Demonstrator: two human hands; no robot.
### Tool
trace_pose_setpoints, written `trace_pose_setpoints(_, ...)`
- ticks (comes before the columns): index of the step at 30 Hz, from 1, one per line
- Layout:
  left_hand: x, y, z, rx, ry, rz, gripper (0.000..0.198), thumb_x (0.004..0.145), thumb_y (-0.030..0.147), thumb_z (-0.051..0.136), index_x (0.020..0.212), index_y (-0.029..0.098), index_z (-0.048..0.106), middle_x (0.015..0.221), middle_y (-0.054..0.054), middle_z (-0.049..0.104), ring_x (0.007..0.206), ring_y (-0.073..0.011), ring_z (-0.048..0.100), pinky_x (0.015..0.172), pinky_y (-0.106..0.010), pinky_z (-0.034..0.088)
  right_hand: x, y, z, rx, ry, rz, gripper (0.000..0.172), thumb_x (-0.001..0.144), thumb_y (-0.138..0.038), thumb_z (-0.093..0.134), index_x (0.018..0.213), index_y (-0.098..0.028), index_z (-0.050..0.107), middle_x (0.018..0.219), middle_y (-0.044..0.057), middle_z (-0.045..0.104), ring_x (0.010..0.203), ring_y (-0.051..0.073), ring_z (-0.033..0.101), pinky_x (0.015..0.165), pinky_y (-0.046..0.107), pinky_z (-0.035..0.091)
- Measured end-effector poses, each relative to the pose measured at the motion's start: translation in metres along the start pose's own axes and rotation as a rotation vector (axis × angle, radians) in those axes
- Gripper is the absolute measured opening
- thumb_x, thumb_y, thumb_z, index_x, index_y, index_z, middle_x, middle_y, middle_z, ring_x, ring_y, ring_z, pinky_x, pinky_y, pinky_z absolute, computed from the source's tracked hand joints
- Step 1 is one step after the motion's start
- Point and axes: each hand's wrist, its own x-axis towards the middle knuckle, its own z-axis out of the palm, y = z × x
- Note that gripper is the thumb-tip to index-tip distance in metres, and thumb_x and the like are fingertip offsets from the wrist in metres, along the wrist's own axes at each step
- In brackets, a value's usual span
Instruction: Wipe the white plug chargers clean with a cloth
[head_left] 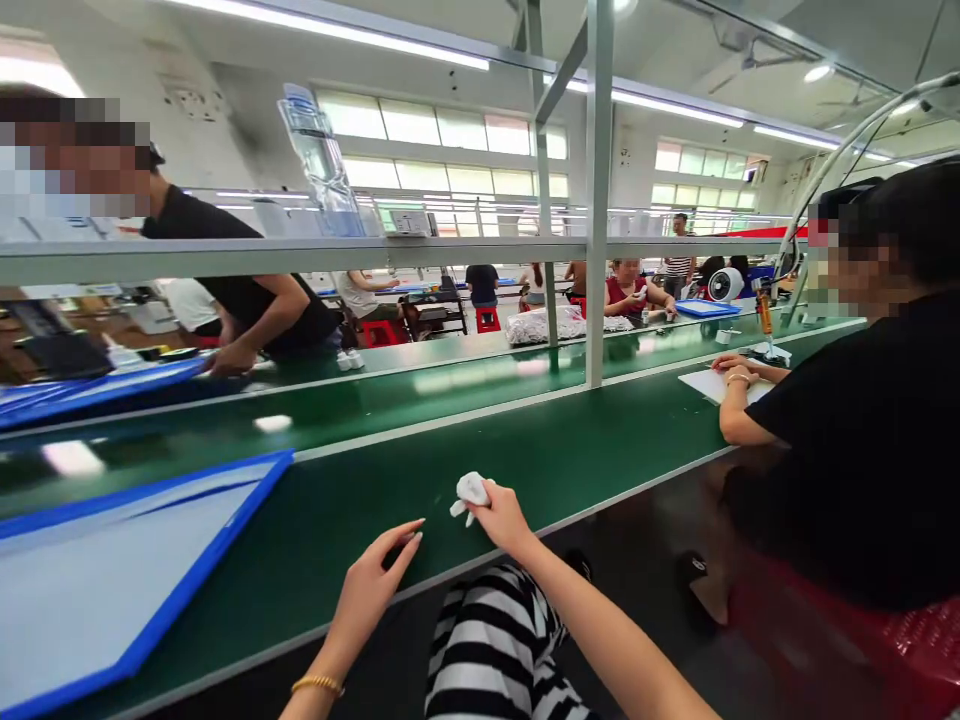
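A small, white, crumpled-looking wad point(472, 488) with short ends hanging down is pinched in my right hand point(507, 520), just above the green work surface point(360, 490). I cannot make out exactly what the wad is. My left hand point(379, 570) hovers to its left near the front edge, thumb and fingers apart, holding nothing. Left of that hand lies a white tray with a blue rim point(217, 545).
A metal post point(595, 200) rises from the bench and a shelf point(450, 252) crosses ahead, bearing a water bottle point(319, 160). Close on my right sits a co-worker in black point(870, 430), arms on the bench. Another person point(247, 310) leans over blue-rimmed trays point(112, 385) across the bench.
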Motion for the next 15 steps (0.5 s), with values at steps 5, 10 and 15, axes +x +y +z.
trace_pose_setpoints(5, 0.014, 0.014, 0.009, -0.164, -0.126, -0.065, 0.060, 0.073, 0.065, 0.056, 0.111, 0.021, 0.071, 0.092, -0.007, 0.076, 0.092, -0.0282, 0.071, 0.084, -0.038, 0.055, -0.010, -0.002, -0.001, 0.035, 0.020, -0.034, 0.007, 0.085, -0.018, 0.057, 0.080, -0.021, 0.061, 0.079, 0.000, 0.064, 0.073, 0.014, 0.057, 0.068, 0.023, 0.040)
trace_pose_setpoints(10, 0.017, 0.029, 0.033, -0.285, -0.254, -0.066, 0.070, 0.071, 0.070, 0.055, 0.117, 0.019, 0.067, 0.092, -0.008, 0.076, 0.079, -0.0259, 0.071, 0.071, -0.035, 0.055, -0.017, -0.012, -0.004, -0.075, -0.090, -0.060, 0.007, 0.082, -0.016, 0.060, 0.085, -0.022, 0.062, 0.078, -0.001, 0.063, 0.072, 0.014, 0.055, 0.067, 0.023, 0.039)
trace_pose_setpoints(15, 0.009, 0.032, 0.032, -0.264, -0.204, -0.037, 0.061, 0.073, 0.069, 0.054, 0.105, 0.020, 0.072, 0.083, -0.006, 0.075, 0.074, -0.0252, 0.068, 0.069, -0.034, 0.053, -0.019, -0.021, -0.015, 0.031, -0.189, -0.074, 0.019, 0.081, -0.037, 0.068, 0.090, -0.021, 0.062, 0.081, -0.002, 0.062, 0.071, 0.013, 0.052, 0.066, 0.022, 0.040)
